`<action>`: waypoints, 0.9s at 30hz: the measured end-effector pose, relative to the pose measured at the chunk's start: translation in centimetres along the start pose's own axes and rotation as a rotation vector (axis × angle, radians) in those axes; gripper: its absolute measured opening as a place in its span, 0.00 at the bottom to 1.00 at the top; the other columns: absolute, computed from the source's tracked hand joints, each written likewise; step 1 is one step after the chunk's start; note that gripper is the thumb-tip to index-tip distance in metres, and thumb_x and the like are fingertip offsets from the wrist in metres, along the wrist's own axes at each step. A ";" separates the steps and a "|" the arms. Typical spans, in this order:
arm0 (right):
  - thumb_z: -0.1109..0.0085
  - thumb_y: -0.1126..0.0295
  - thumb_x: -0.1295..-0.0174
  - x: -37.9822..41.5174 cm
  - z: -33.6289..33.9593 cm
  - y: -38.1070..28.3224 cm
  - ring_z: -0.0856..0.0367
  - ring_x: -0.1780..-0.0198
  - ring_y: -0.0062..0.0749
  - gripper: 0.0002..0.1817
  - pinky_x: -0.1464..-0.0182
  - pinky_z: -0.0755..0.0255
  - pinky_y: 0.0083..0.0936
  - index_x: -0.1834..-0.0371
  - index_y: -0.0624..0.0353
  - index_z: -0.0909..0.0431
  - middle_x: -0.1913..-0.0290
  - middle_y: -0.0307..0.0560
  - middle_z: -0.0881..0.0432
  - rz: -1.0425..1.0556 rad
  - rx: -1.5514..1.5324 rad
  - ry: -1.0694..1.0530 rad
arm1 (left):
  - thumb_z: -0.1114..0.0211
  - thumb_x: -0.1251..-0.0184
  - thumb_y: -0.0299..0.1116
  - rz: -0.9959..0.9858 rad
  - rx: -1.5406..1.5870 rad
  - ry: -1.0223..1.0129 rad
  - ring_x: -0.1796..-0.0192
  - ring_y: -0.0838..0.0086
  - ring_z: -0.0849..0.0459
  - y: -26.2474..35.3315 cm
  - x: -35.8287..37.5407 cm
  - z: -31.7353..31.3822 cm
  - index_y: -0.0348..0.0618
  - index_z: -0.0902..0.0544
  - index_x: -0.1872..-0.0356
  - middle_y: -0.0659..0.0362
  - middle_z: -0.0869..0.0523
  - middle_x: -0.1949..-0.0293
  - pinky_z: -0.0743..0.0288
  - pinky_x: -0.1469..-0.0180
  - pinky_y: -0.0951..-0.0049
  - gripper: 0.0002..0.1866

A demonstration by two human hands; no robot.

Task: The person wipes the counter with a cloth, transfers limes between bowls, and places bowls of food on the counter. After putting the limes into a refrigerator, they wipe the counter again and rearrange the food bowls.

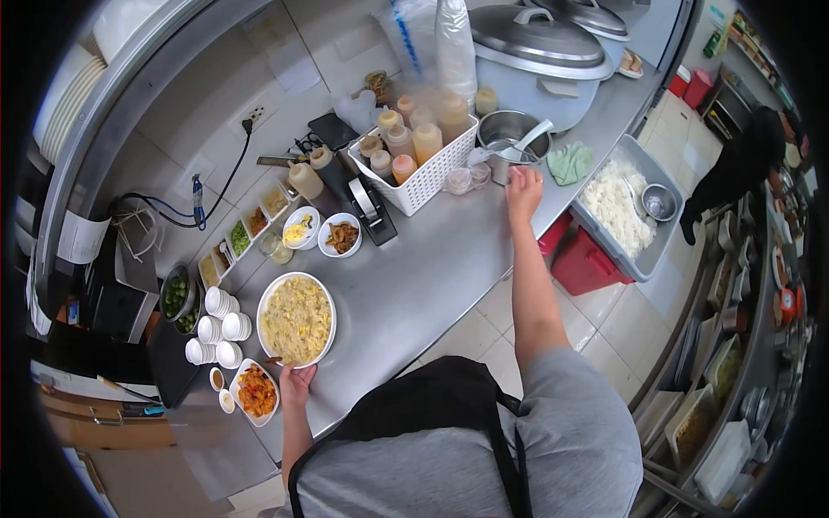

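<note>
A large white bowl of yellowish rice (296,319) stands on the steel counter (406,276). My left hand (296,382) is at its lower rim, fingers partly hidden by the bowl's edge. Beside that hand is a white dish of orange-red food (257,393). My right hand (524,192) reaches over the counter's far right part, its fingers bent together just in front of a metal pot (515,129) with a light-handled utensil in it. Whether those fingers hold anything is too small to tell. A green cloth (570,163) lies right of the pot.
A white basket of sauce bottles (414,186) stands near the wall. Stacked white cups (221,301) and two small bowls (339,235) are at the left. A grey tub of white rice (617,207) sits beyond the counter edge. Another person (738,164) stands at the far right.
</note>
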State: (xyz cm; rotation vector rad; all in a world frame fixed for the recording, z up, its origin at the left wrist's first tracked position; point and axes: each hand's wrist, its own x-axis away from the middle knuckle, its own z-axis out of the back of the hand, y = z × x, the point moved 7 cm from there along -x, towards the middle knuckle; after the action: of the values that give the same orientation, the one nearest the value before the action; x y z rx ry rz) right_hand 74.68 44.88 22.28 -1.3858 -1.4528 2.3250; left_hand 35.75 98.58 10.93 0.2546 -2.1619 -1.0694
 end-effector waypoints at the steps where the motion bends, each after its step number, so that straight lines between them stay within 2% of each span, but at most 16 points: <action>1: 0.43 0.69 0.49 -0.6 -0.9 0.9 0.28 0.65 0.43 0.07 0.64 0.35 0.33 0.70 0.60 0.25 0.69 0.52 0.27 0.032 0.093 -0.019 | 0.48 0.44 0.32 0.007 -0.003 -0.006 0.58 0.63 0.19 -0.1 0.0 -0.1 0.37 0.31 0.55 0.51 0.20 0.59 0.24 0.55 0.64 0.15; 3: 0.42 0.70 0.51 0.0 -2.0 2.9 0.27 0.66 0.45 0.06 0.65 0.34 0.34 0.72 0.61 0.24 0.70 0.52 0.25 0.064 0.178 -0.038 | 0.48 0.44 0.31 -0.001 -0.008 -0.005 0.58 0.62 0.19 0.1 0.1 -0.3 0.36 0.31 0.55 0.51 0.20 0.60 0.24 0.54 0.64 0.15; 5: 0.41 0.70 0.52 1.9 -2.8 5.3 0.26 0.68 0.44 0.05 0.67 0.33 0.33 0.75 0.59 0.24 0.73 0.50 0.24 -0.073 0.201 -0.202 | 0.48 0.44 0.31 -0.005 -0.013 -0.004 0.58 0.62 0.19 0.1 0.2 0.0 0.36 0.31 0.55 0.51 0.20 0.60 0.24 0.54 0.64 0.16; 6: 0.41 0.70 0.52 1.5 -2.5 3.9 0.26 0.68 0.44 0.05 0.67 0.33 0.33 0.75 0.59 0.24 0.73 0.50 0.24 -0.066 0.194 -0.202 | 0.49 0.44 0.31 0.004 -0.009 -0.016 0.58 0.62 0.19 -0.1 0.0 0.2 0.36 0.31 0.55 0.51 0.20 0.59 0.24 0.54 0.64 0.16; 8: 0.40 0.68 0.52 1.9 -2.7 4.5 0.25 0.70 0.45 0.06 0.68 0.33 0.34 0.77 0.59 0.24 0.75 0.51 0.23 -0.585 -0.104 -0.225 | 0.49 0.44 0.31 0.005 0.000 -0.021 0.58 0.61 0.19 -0.1 -0.1 0.5 0.36 0.31 0.54 0.51 0.20 0.59 0.24 0.54 0.64 0.16; 9: 0.40 0.68 0.52 1.9 -3.0 4.6 0.25 0.70 0.45 0.06 0.68 0.33 0.34 0.77 0.59 0.24 0.75 0.51 0.23 -0.584 -0.105 -0.234 | 0.49 0.44 0.31 0.005 0.005 -0.006 0.58 0.61 0.19 -0.2 0.1 0.7 0.36 0.31 0.54 0.51 0.21 0.59 0.25 0.54 0.63 0.16; 11: 0.41 0.68 0.52 -0.5 -1.2 2.0 0.25 0.71 0.46 0.07 0.68 0.33 0.34 0.77 0.61 0.25 0.75 0.52 0.23 -0.154 0.178 0.082 | 0.49 0.44 0.31 -0.001 0.020 0.006 0.58 0.61 0.19 -0.1 -0.2 0.2 0.36 0.31 0.54 0.51 0.21 0.58 0.25 0.53 0.62 0.16; 15: 0.40 0.70 0.52 0.0 -1.3 3.5 0.25 0.70 0.44 0.07 0.67 0.32 0.34 0.78 0.61 0.26 0.76 0.51 0.24 -0.106 0.170 0.085 | 0.49 0.44 0.31 0.006 -0.019 -0.028 0.57 0.60 0.20 0.2 0.0 -0.3 0.36 0.32 0.54 0.51 0.22 0.56 0.26 0.52 0.60 0.16; 17: 0.41 0.71 0.52 1.3 -2.1 4.8 0.25 0.70 0.45 0.06 0.67 0.32 0.34 0.77 0.61 0.26 0.76 0.52 0.23 -0.151 0.300 -0.093 | 0.49 0.43 0.31 0.016 -0.021 -0.024 0.56 0.60 0.20 0.1 0.0 0.0 0.35 0.32 0.54 0.51 0.22 0.56 0.26 0.52 0.60 0.16; 18: 0.41 0.71 0.52 1.1 -2.0 4.3 0.25 0.70 0.45 0.06 0.67 0.32 0.34 0.77 0.61 0.26 0.76 0.52 0.23 -0.148 0.294 -0.091 | 0.49 0.43 0.31 0.012 -0.015 -0.026 0.56 0.60 0.20 0.1 -0.2 0.0 0.35 0.32 0.54 0.51 0.22 0.56 0.26 0.52 0.61 0.17; 20: 0.40 0.70 0.53 1.1 -1.5 4.2 0.24 0.71 0.46 0.07 0.68 0.31 0.34 0.76 0.61 0.26 0.76 0.54 0.23 -0.377 0.011 -0.102 | 0.49 0.43 0.31 0.011 -0.009 -0.016 0.56 0.60 0.20 0.0 0.2 0.6 0.35 0.32 0.53 0.51 0.22 0.56 0.26 0.52 0.61 0.17; 23: 0.40 0.69 0.53 0.0 -1.9 -0.4 0.23 0.72 0.47 0.08 0.69 0.31 0.34 0.75 0.62 0.26 0.74 0.55 0.22 -0.272 -0.159 -0.033 | 0.49 0.43 0.31 0.008 0.002 -0.012 0.56 0.60 0.20 -0.1 0.1 0.3 0.34 0.32 0.53 0.50 0.22 0.56 0.26 0.51 0.62 0.17; 24: 0.40 0.69 0.53 0.0 -2.7 0.3 0.23 0.72 0.47 0.08 0.69 0.31 0.34 0.75 0.62 0.26 0.74 0.55 0.22 -0.275 -0.155 -0.037 | 0.49 0.43 0.31 0.002 -0.009 -0.023 0.56 0.60 0.21 0.1 0.1 -0.1 0.34 0.32 0.53 0.50 0.22 0.56 0.26 0.51 0.62 0.17; 26: 0.40 0.67 0.53 0.4 -3.9 1.9 0.24 0.72 0.44 0.09 0.68 0.32 0.33 0.75 0.63 0.24 0.75 0.53 0.22 -0.237 0.138 0.027 | 0.49 0.43 0.31 -0.002 -0.019 -0.029 0.56 0.60 0.21 0.0 0.3 -0.2 0.34 0.32 0.52 0.50 0.22 0.56 0.26 0.51 0.62 0.17; 27: 0.39 0.66 0.54 1.1 -4.4 3.1 0.23 0.72 0.43 0.11 0.67 0.32 0.34 0.74 0.63 0.24 0.74 0.53 0.21 -0.277 0.172 0.019 | 0.49 0.43 0.31 0.001 -0.013 -0.035 0.56 0.60 0.21 0.0 0.3 -0.2 0.34 0.33 0.52 0.49 0.22 0.55 0.26 0.52 0.62 0.18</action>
State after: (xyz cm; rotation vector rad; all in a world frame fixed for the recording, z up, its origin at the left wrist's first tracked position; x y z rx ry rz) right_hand 78.30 46.70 18.61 -1.0844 -1.3077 2.1956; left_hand 35.69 98.35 11.14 0.2305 -2.1849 -1.0942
